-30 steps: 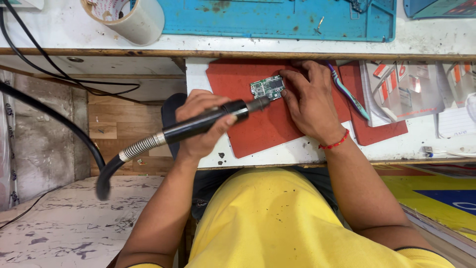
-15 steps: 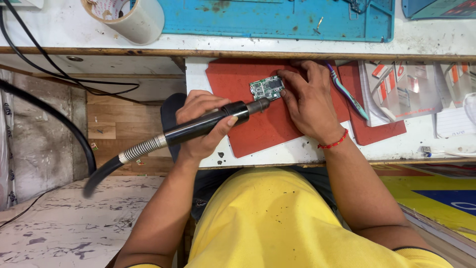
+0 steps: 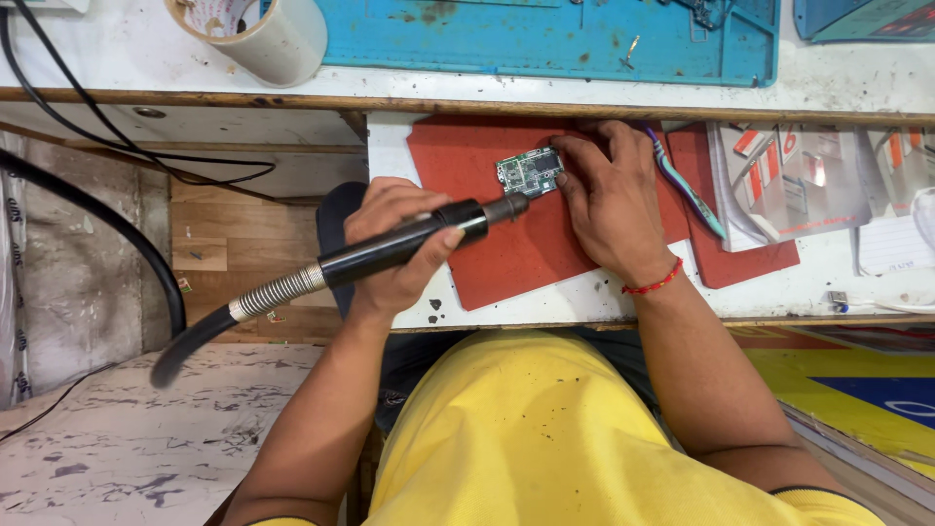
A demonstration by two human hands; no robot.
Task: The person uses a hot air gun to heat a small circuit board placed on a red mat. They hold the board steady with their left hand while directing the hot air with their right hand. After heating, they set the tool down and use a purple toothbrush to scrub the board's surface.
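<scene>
My left hand [image 3: 390,244] grips a black hot-air wand [image 3: 477,216] with a ribbed metal collar. Its nozzle tip points at the lower left edge of a small green circuit board [image 3: 526,170]. The board lies on a red mat [image 3: 506,258] on the white bench. The fingers of my right hand [image 3: 609,200], which has a red thread around its wrist, press on the board's right side and hold it in place.
A teal toothbrush [image 3: 687,185] lies just right of my right hand. Plastic packets and papers [image 3: 808,180] sit further right. A blue work mat [image 3: 545,39] and a roll of tape [image 3: 268,34] are at the back. The wand's black hose [image 3: 127,244] trails off left.
The hose behind the wand has swung slightly left. The nozzle stays at the board and my right hand has not moved.
</scene>
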